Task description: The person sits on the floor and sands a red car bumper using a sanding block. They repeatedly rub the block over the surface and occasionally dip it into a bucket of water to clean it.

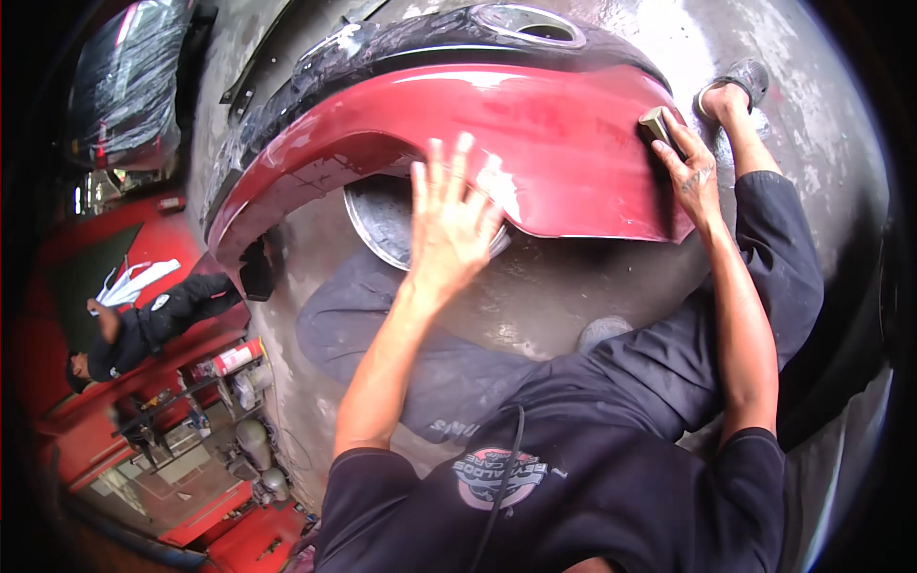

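A glossy red car bumper (564,143) with a curved wheel-arch edge lies across the floor in front of me. My left hand (447,224), fingers spread, is over its near edge beside the arch; whether the palm touches the paint I cannot tell. At the bumper's right end, my right hand (695,177) grips a small pale sanding block (654,124) against the red surface. Whitish, dull patches mark the paint near my left fingers. Below the arch shows part of a round grey metal container (375,222), partly hidden by my left hand and the bumper.
Along the bumper's far side runs a black section with an oval opening (546,31). My bent legs flank the near floor. A plastic-wrapped vehicle part (129,81) stands far left. Further left are another person (167,325) in dark clothes and a red cylinder (234,358).
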`<state>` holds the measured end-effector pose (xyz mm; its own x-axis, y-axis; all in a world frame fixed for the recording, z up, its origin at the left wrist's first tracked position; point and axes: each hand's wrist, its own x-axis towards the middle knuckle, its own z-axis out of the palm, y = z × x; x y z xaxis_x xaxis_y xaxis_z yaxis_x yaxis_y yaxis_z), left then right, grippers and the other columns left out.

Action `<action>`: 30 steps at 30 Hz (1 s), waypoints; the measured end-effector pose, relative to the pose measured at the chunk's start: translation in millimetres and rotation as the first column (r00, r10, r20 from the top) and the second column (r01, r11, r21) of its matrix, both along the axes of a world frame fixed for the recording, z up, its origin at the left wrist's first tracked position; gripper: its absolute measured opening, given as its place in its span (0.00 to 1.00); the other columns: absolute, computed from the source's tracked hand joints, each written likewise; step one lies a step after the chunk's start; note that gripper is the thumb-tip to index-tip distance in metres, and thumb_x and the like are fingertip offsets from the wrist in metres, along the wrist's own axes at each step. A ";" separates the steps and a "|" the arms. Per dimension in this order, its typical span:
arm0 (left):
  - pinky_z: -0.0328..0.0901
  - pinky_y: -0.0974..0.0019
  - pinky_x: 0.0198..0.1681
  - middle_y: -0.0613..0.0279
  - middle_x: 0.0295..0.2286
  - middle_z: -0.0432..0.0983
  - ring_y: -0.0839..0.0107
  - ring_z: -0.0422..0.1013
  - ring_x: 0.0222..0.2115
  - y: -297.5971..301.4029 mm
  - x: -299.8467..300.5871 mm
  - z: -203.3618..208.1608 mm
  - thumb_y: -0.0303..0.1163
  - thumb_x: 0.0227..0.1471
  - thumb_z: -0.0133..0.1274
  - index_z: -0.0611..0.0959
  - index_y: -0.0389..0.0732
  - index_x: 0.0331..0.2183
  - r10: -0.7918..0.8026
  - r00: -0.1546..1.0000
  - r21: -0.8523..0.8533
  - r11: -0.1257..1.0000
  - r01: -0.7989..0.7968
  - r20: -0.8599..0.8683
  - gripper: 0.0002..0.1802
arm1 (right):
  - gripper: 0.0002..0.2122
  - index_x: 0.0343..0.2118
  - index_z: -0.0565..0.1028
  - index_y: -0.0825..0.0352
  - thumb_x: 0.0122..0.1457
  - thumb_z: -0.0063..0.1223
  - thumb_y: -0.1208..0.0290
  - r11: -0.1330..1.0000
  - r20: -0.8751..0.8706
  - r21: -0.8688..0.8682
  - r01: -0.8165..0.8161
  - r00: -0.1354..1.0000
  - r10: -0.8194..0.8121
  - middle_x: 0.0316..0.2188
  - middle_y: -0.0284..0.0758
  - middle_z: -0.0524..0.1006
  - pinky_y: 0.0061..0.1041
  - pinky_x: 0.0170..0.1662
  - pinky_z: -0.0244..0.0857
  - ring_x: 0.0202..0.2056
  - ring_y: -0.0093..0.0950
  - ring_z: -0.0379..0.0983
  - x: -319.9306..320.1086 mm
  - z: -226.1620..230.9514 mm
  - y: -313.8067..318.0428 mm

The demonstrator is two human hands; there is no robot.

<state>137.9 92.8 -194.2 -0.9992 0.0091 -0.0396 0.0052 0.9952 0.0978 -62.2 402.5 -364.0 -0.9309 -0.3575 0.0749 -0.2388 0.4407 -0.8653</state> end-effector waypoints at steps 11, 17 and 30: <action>0.74 0.54 0.43 0.44 0.33 0.84 0.53 0.82 0.39 -62.9 33.7 -8.3 0.34 0.61 0.51 0.85 0.29 0.34 0.380 0.825 0.499 0.663 -0.558 0.419 0.16 | 0.26 0.65 0.74 0.64 0.65 0.63 0.63 0.992 -0.123 0.115 -0.048 0.991 0.062 0.51 0.49 0.78 0.38 0.57 0.68 0.54 0.46 0.76 18.7 35.9 -17.6; 0.71 0.52 0.55 0.41 0.43 0.84 0.47 0.80 0.48 -145.3 22.0 -179.8 0.37 0.61 0.51 0.87 0.33 0.42 0.071 0.685 0.059 0.985 -0.165 0.725 0.18 | 0.27 0.66 0.73 0.62 0.64 0.64 0.68 0.995 -0.168 0.065 -0.078 0.982 0.088 0.53 0.48 0.76 0.39 0.59 0.68 0.55 0.46 0.75 30.4 27.2 -32.4; 0.79 0.62 0.40 0.52 0.29 0.84 0.65 0.82 0.31 -76.7 -18.4 -18.1 0.32 0.66 0.54 0.86 0.30 0.33 -0.245 0.666 0.705 0.349 -0.617 0.704 0.15 | 0.26 0.64 0.74 0.61 0.63 0.63 0.65 0.987 -0.201 0.150 -0.052 0.976 0.082 0.54 0.50 0.76 0.41 0.59 0.68 0.55 0.48 0.74 31.6 38.3 -25.9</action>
<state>119.5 16.0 -212.3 -0.6544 0.2843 -0.7006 -0.6516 0.2580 0.7133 -30.6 376.7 -325.7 -0.8741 -0.4397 0.2063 -0.4388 0.5327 -0.7237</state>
